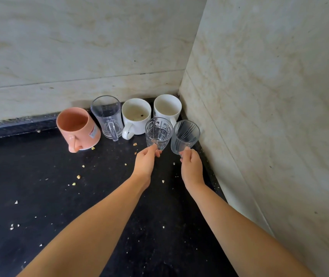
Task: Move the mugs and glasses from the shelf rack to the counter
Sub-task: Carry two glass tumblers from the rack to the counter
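Two bare arms stretched toward the counter corner. Left hand [145, 161] pinching the base of a patterned glass [158, 132], fingers curled round its foot; glass upright just beyond the fingertips, bottom hidden behind them. Right hand [192, 166] likewise gripping the base of a ribbed glass [184, 137], tilted a little toward the right wall [269, 116]; glass just past the fingertips, close beside the wall. Impossible to tell whether either glass touches the counter [39, 186] or hangs just above it, since fingers cover both bases. The two glasses side by side, rims near each other, contact unclear.

Behind them, along the back wall [79, 47], a row standing on the counter: pink mug [77, 127] at the far left, handle forward, a label on its side too small to read; glass mug [107, 116] next, handle forward; white mug [135, 116] with dark specks inside, its right side partly hidden by the patterned glass; second white mug [167, 107] in the very corner, lower half hidden behind both glasses, dark print on its side only partly showing. No shelf rack in view.

Black counter scattered with pale crumbs [78, 176]. Upper arms cut off by the bottom edge.
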### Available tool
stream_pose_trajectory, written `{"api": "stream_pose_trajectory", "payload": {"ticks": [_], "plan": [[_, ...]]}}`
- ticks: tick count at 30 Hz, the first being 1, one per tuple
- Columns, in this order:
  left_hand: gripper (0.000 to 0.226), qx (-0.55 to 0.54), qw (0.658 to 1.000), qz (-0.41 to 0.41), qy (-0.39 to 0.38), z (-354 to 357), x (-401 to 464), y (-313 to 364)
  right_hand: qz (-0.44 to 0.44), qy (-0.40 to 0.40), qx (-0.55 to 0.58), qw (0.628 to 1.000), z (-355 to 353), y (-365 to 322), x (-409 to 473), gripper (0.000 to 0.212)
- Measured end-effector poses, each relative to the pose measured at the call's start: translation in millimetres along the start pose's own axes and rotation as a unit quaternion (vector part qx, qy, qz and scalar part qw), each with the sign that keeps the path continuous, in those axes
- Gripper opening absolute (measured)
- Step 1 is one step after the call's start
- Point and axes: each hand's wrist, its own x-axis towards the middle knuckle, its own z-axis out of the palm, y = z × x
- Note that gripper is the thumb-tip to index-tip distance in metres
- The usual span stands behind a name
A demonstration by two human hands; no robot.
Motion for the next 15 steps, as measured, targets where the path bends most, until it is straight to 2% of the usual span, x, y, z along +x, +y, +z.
{"api": "stream_pose_trajectory", "payload": {"ticks": [4,7,10,13,15], "plan": [[0.028,0.052,0.998,0.019,0.000,-4.9,-6.6,7.4,-0.003,0.007,-0.025,1.000,-6.7,-7.4,-1.3,0.038],[0.025,0.086,0.994,0.047,0.038,-14.5,-12.8,13.3,0.010,0.026,-0.050,0.998,-13.4,-18.1,-5.9,0.034],[0.024,0.135,0.987,0.064,0.063,-24.9,-28.9,26.0,0.009,0.047,-0.078,0.996,-23.2,-33.4,-14.9,0.040],[0.023,0.219,0.968,0.113,0.038,-35.9,-52.3,43.1,0.009,0.071,-0.103,0.992,-31.7,-57.1,-32.4,0.020],[0.025,0.296,0.943,0.150,0.017,-43.9,-66.3,54.4,-0.010,0.063,-0.159,0.985,-35.2,-74.8,-49.5,0.019]]}}
